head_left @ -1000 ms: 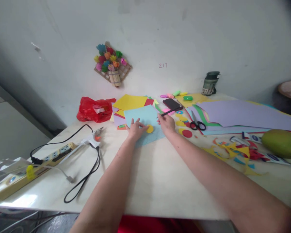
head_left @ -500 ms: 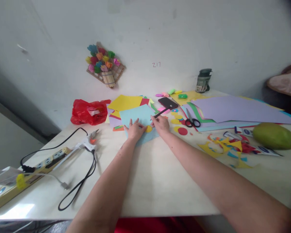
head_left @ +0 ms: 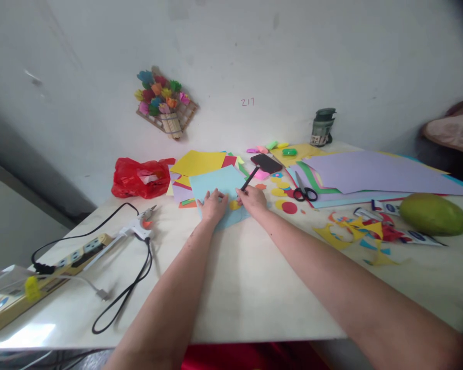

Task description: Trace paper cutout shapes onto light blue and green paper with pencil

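A light blue sheet of paper [head_left: 216,180] lies at the middle of the table. My left hand [head_left: 213,206] rests on it with fingers spread, holding nothing. Close to its right, my right hand [head_left: 253,200] grips a black pen [head_left: 250,177], which slants up and to the right, its lower end near the sheet. Between the hands a small yellow paper circle [head_left: 234,204] lies on the blue paper, partly covered by the right fingers.
Scissors [head_left: 304,193], a phone [head_left: 267,163], paper circles and a purple sheet [head_left: 362,172] lie right, with scraps and a green fruit [head_left: 433,214]. Left are a red bag [head_left: 141,178], a glue gun [head_left: 141,226] and a power strip [head_left: 81,254].
The pen has swung to a steeper slant in my right hand, which has shifted slightly left over part of the yellow circle. My left fingers have drawn back a little from the circle.
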Action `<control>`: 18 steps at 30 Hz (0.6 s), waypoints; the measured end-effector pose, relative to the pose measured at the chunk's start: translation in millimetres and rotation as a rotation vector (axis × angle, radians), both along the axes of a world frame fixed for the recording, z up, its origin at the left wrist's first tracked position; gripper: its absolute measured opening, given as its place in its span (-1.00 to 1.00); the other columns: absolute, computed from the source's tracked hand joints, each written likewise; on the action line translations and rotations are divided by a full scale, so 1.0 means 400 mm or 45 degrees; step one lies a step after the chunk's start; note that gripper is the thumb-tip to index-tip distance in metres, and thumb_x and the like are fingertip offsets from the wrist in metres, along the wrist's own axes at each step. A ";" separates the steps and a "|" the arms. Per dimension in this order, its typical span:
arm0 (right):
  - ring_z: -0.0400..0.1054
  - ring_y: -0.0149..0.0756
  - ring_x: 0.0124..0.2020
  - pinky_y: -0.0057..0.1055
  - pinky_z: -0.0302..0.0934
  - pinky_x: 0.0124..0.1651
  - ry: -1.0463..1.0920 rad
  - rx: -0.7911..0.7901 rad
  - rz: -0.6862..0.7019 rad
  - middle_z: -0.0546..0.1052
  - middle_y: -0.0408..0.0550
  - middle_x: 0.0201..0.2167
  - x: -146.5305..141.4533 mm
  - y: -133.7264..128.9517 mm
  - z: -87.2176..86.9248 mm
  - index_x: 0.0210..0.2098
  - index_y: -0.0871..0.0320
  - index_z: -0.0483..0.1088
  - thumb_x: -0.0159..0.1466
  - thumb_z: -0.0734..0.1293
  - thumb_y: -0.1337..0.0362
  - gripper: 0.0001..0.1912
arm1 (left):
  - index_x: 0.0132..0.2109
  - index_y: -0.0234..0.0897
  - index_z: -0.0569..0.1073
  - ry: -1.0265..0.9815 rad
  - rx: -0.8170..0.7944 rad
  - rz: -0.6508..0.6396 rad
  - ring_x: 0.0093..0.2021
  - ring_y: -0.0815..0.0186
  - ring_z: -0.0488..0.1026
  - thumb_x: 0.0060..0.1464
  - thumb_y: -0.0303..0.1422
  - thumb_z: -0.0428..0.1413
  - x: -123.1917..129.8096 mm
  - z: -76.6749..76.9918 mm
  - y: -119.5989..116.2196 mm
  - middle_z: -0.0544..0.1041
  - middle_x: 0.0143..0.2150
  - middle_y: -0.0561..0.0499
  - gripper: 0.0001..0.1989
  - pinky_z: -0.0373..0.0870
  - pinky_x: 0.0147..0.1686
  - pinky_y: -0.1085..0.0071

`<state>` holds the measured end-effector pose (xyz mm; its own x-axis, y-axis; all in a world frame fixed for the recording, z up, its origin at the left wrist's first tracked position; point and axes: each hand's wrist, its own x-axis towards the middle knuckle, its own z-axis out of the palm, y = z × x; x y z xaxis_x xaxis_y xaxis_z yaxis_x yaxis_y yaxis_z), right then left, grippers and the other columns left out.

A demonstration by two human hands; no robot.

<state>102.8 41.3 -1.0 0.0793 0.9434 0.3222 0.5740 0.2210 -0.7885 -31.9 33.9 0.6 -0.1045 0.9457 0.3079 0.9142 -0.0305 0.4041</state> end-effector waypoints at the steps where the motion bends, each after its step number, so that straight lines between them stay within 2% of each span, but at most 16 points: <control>1: 0.37 -0.44 -0.48 -0.53 0.17 -0.37 0.003 -0.011 0.000 0.47 -0.16 -0.61 0.000 0.000 0.000 -0.47 0.12 0.33 0.10 0.12 0.04 -0.69 | -0.27 -0.06 0.32 -0.020 -0.005 -0.004 0.13 0.21 -0.02 0.01 -0.15 -0.12 -0.003 0.003 -0.003 0.23 0.07 0.12 -0.79 -0.25 0.01 -0.05; 8: 0.36 -0.47 -0.54 -0.56 0.16 -0.44 0.051 -0.015 0.017 0.47 -0.17 -0.59 0.000 0.004 -0.007 -0.48 0.13 0.31 0.11 0.12 0.06 -0.70 | -0.16 -0.02 0.34 0.075 -0.101 -0.225 0.17 0.20 -0.18 -0.08 -0.22 -0.03 -0.026 0.019 -0.026 0.17 0.10 0.18 -0.73 -0.45 0.04 -0.01; 18: 0.36 -0.49 -0.57 -0.58 0.16 -0.46 0.064 -0.016 0.020 0.47 -0.17 -0.59 -0.001 0.001 -0.004 -0.49 0.14 0.31 0.11 0.12 0.05 -0.69 | -0.14 0.05 0.36 0.131 -0.116 -0.317 0.17 0.18 -0.18 -0.10 -0.14 -0.02 -0.032 0.008 -0.022 0.18 0.09 0.24 -0.69 -0.45 0.03 -0.04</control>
<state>102.4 41.6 -2.5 0.0801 0.9485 0.3064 0.5301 0.2198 -0.8190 -44.8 24.9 3.8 0.1618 0.9626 0.2174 0.9196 -0.2270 0.3207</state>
